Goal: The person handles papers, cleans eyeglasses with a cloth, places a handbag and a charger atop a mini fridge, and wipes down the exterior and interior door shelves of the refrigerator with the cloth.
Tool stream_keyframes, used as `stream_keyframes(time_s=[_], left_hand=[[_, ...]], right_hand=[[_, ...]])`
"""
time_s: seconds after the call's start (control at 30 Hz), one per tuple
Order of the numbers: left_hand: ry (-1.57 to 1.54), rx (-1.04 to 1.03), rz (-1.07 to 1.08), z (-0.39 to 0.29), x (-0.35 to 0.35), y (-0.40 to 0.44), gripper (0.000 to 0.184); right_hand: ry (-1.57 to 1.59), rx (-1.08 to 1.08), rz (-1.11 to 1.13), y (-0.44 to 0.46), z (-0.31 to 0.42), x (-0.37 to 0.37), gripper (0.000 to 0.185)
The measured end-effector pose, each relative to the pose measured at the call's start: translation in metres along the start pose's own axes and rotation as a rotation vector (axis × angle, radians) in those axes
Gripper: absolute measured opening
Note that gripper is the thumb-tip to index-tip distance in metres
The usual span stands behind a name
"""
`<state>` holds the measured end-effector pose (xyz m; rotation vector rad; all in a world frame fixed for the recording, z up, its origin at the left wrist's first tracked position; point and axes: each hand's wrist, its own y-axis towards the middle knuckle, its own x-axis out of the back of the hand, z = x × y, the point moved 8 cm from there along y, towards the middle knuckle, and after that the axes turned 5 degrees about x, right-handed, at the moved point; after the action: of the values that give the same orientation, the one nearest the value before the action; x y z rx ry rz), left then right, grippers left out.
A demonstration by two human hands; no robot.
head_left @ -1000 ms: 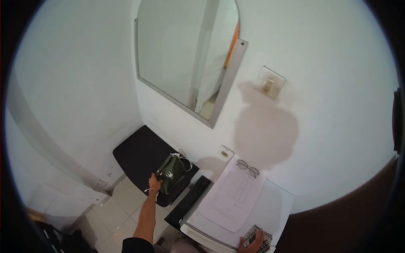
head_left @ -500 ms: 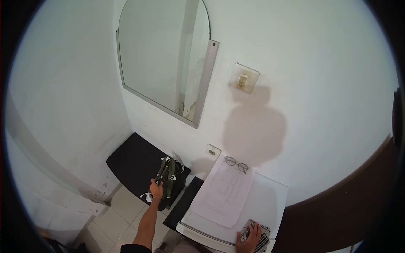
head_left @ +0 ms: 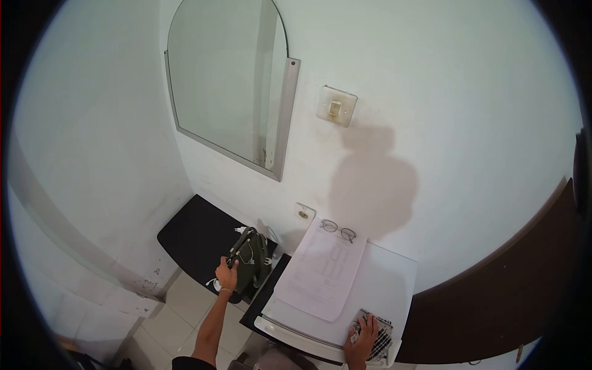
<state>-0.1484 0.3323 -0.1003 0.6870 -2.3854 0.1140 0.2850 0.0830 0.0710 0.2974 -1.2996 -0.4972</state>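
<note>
My left hand grips the edge or strap of a dark green bag on the black tabletop. White cables and plugs lie over and around the bag. Its inside cannot be made out. On the front right corner of the white cabinet top, my right hand rests on a folded black-and-white patterned cloth, fingers apart and lying over it. Part of the cloth is hidden under that hand.
Printed paper sheets lie on the white top, with eyeglasses at their far end. The black tabletop stands in the left corner. A mirror, a switch and a socket are on the wall. Brown furniture is at right.
My view has shifted slightly. The green bag now shows a broader side and sits wider, with my left hand still on its edge. My right hand stays on the cloth.
</note>
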Motion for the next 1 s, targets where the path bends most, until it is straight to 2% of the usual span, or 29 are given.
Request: stream_keyframes(time_s=[0.27,0.4,0.47,0.53,0.57,0.63,0.73,0.8,0.87,0.93,1.0], left_hand=[[-0.160,-0.093,-0.131,-0.061,0.065,-0.022,0.038],[-0.288,-0.138,-0.187,-0.087,0.104,-0.034,0.036],[-0.306,-0.156,-0.208,-0.105,0.127,-0.042,0.033],[-0.324,-0.171,-0.232,-0.120,0.149,-0.051,0.031],[-0.392,-0.184,-0.241,-0.127,0.159,-0.055,0.029],[-0.457,-0.199,-0.258,-0.139,0.180,-0.062,0.027],[-0.568,-0.184,-0.248,-0.156,0.208,-0.073,0.025],[-0.581,-0.206,-0.249,-0.171,0.228,-0.084,0.023],[-0.607,-0.222,-0.272,-0.179,0.245,-0.091,0.023],[-0.633,-0.241,-0.294,-0.184,0.260,-0.098,0.022],[-0.651,-0.259,-0.322,-0.188,0.275,-0.106,0.022]], right_hand=[[0.225,-0.095,0.020,0.000,-0.018,-0.003,0.016],[0.366,-0.185,-0.098,0.002,-0.035,0.007,0.003],[0.450,-0.217,-0.174,0.008,-0.044,0.016,0.003],[0.521,-0.272,-0.291,0.015,-0.056,0.037,0.023],[0.533,-0.265,-0.291,0.022,-0.054,0.045,0.023],[0.527,-0.229,-0.484,0.044,-0.043,0.084,0.027],[0.549,-0.140,-0.605,0.076,-0.017,0.111,0.027],[0.505,-0.100,-0.603,0.091,0.006,0.114,0.022],[0.453,0.131,-0.596,0.103,0.042,0.102,0.013],[0.559,0.243,-0.405,0.108,0.059,0.049,0.004],[0.488,0.311,-0.277,0.104,0.093,0.017,0.010]])
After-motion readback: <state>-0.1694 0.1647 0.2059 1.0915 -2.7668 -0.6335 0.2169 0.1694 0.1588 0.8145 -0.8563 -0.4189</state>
